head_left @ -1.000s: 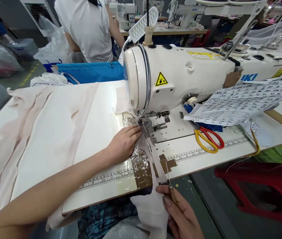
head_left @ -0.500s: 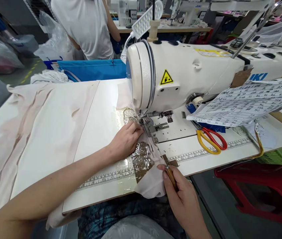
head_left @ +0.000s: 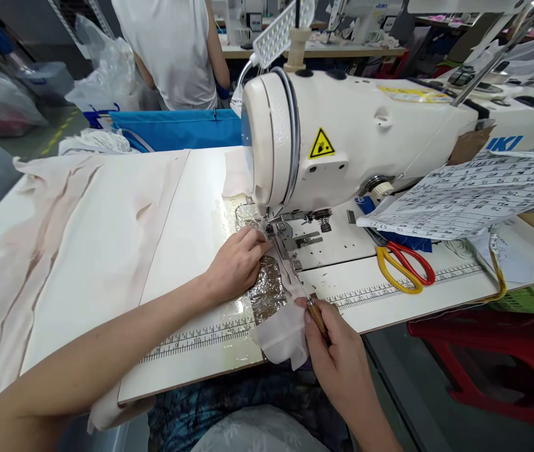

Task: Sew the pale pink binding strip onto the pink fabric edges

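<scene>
Cloth (head_left: 154, 216) in pale pink lies spread over the left of the frame, perhaps laid flat to avoid creasing. Next comes a band of white table (head_left: 189, 216), up to the left hand (head_left: 237, 260). That hand rests at the centre, fingers bent and close together, pressing on a small pink piece (head_left: 283, 333) beside the foot of the sewing machine (head_left: 342, 132), likely to steady it; whether they also pinch it, I cannot tell. The small piece runs down to lower centre. The right hand (head_left: 330, 345), right of that, has its fingers wrapped around the wooden handle of an awl (head_left: 316, 319); its shaft slants up towards the foot, probably because a thin point fits where fingers would not. Scissors (head_left: 382, 263) lie right of centre, loops facing forward, seemingly for easy grabbing.

The small piece's lowest corner passes the table's front edge. The machine's head crowds the left hand from above; the right wrist has open room beyond that edge, short of the red stool (head_left: 488, 333) at lower right.
</scene>
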{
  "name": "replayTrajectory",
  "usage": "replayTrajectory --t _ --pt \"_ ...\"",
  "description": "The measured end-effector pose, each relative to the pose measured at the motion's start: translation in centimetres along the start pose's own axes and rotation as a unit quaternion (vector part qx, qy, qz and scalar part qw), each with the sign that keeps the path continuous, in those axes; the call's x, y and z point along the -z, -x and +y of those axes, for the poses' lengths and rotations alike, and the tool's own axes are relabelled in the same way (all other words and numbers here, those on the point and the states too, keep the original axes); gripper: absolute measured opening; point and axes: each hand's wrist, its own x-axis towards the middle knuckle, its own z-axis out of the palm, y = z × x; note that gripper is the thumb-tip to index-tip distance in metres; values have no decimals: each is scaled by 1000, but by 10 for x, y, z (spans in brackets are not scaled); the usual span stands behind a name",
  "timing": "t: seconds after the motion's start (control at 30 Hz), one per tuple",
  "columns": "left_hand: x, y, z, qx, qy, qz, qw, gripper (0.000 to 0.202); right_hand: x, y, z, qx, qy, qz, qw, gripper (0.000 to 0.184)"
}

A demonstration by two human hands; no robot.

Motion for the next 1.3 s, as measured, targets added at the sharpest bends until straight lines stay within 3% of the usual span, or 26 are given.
replayTrajectory --t 0.17,0.4,0.6,0.87,1.3 --pt "-1 2 -1 -34 33 -4 999 28 -2 -3 0 13 22 1 1000 22" --pt "-4 2 -3 -12 -17 -8 1000 34 -6 -14 1 17 24 1 1000 24" --pt "0 3 -2 -22 3 10 1000 30 -9 -20 2 22 35 4 999 23" --pt "1 3 2 -14 -41 -37 998 30 -12 -27 1 39 27 10 999 23" --pt "-3 0 -1 15 -72 -55 996 38 -15 -24 -3 56 21 20 998 24"
